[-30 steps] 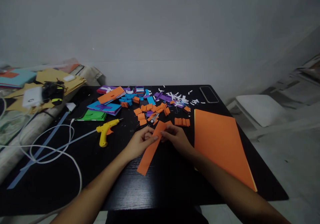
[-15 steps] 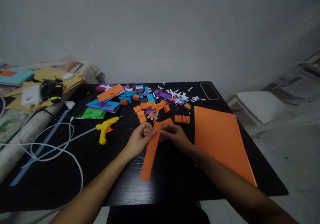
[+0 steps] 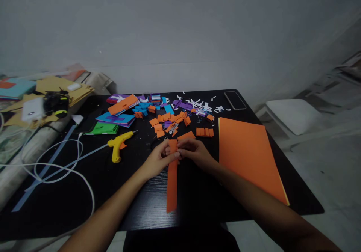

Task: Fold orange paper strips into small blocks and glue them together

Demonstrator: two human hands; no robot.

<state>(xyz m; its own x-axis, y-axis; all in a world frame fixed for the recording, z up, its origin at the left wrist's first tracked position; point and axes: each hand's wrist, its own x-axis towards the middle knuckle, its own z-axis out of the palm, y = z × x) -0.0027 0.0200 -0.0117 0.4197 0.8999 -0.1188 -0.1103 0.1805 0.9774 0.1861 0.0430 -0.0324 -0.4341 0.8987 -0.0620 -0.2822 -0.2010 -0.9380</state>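
Note:
An orange paper strip (image 3: 172, 188) runs toward me over the black table, its upper end pinched between my hands. My left hand (image 3: 159, 158) grips it from the left, thumb laid across the front. From the right, my right hand (image 3: 196, 152) closes its fingertips on the strip's right edge. Just beyond my fingers lies another flat orange paper piece (image 3: 186, 135). Behind that is a heap of small folded orange pieces (image 3: 159, 126), with scissors (image 3: 171, 131) partly among them. A folded orange piece (image 3: 205, 132) rests beyond my right hand.
Left of my hands lies a yellow glue gun (image 3: 116, 147) beside a looped white cable (image 3: 80, 169). Large orange sheets (image 3: 248, 154) cover the right side. A phone (image 3: 235, 100), white paper scraps (image 3: 199, 105) and folded coloured paper packets (image 3: 124, 104) lie toward the back.
The strip has swung from a slant to nearly straight toward me. My left thumb now lies across it, and both hands stay close together near its upper end.

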